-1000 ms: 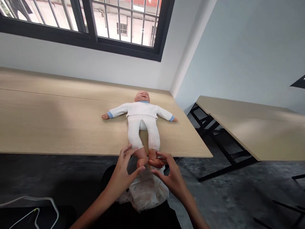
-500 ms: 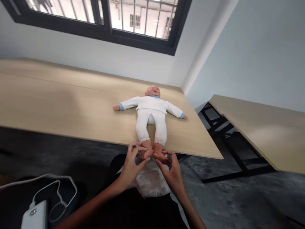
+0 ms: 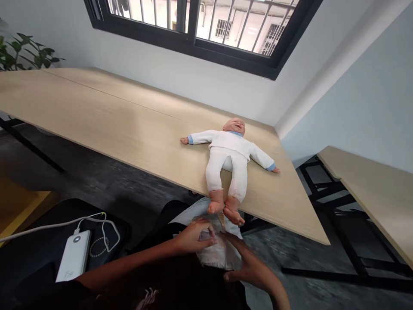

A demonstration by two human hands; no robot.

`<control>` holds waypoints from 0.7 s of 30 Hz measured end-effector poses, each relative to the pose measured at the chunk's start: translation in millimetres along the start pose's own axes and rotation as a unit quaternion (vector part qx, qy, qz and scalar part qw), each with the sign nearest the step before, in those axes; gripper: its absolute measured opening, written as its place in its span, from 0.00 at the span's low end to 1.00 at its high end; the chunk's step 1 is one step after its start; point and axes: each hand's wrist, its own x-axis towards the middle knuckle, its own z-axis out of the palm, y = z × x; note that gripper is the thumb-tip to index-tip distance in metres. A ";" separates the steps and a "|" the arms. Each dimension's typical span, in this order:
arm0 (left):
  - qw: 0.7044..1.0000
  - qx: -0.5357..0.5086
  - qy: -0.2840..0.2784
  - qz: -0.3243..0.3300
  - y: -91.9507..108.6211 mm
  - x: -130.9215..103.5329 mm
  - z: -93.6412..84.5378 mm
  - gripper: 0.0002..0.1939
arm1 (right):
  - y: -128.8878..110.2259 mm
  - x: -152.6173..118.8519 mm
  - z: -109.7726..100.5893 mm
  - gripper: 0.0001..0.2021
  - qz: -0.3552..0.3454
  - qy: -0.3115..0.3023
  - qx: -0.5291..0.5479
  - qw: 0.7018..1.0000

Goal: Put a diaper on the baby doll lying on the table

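Observation:
A baby doll (image 3: 229, 144) in a white outfit with blue collar and cuffs lies on its back on the wooden table (image 3: 155, 142). Its bare feet stick out past the front edge. Below them, a clear crinkled plastic bag (image 3: 215, 256) rests on my lap. My left hand (image 3: 197, 235) is over the bag's left side, fingers bent, thumb apart from them. On the bag's right side is my right hand (image 3: 250, 260), thumb and fingers spread around a gap. Whether either hand touches the bag I cannot tell. Neither hand holds the doll.
A white power bank (image 3: 74, 255) with cables and a beaded bracelet (image 3: 99, 246) lies on a black chair (image 3: 121, 219) at my left. Another table (image 3: 371, 181) stands to the right. A barred window (image 3: 235, 26) is behind; a plant (image 3: 27, 54) is far left.
Both hands have let go of the doll's feet and dropped to the bag on my lap. My view has turned left, so the doll appears farther right.

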 end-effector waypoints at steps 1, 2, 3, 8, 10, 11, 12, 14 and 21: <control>1.000 -0.003 -0.012 0.005 1.3 0.7 -0.9 0.08 | -5.4 -1.9 -1.0 0.50 0.006 -0.026 -0.027 0.999; 1.000 -0.003 -0.022 0.008 2.7 1.6 -1.6 0.08 | -11.0 -2.1 -1.4 0.52 0.011 -0.039 -0.056 0.998; 0.999 -0.002 -0.032 0.009 3.8 2.4 -2.2 0.08 | -16.4 -0.7 -1.0 0.50 0.014 -0.037 -0.086 0.996; 0.998 0.009 -0.058 0.009 6.2 5.2 -11.7 0.11 | -31.3 15.6 6.2 0.26 -0.069 0.091 -0.139 0.984; 0.997 0.008 -0.076 0.021 9.4 6.2 -20.4 0.18 | -35.4 17.0 6.5 0.25 -0.103 0.131 -0.112 0.980; 0.995 0.007 -0.090 0.035 12.5 6.7 -25.4 0.25 | -38.3 15.4 5.5 0.24 -0.110 0.150 -0.095 0.978; 0.993 0.003 -0.106 0.053 16.6 6.9 -30.2 0.32 | -42.2 12.2 3.8 0.22 -0.113 0.167 -0.077 0.976; 0.987 -0.020 -0.133 0.093 26.5 6.7 -38.0 0.41 | -53.1 2.7 -1.5 0.17 -0.124 0.196 -0.028 0.972; 0.975 -0.197 -0.089 -0.056 42.5 0.1 -32.2 0.24 | -96.1 -23.9 -23.2 0.20 -0.124 0.226 0.176 0.950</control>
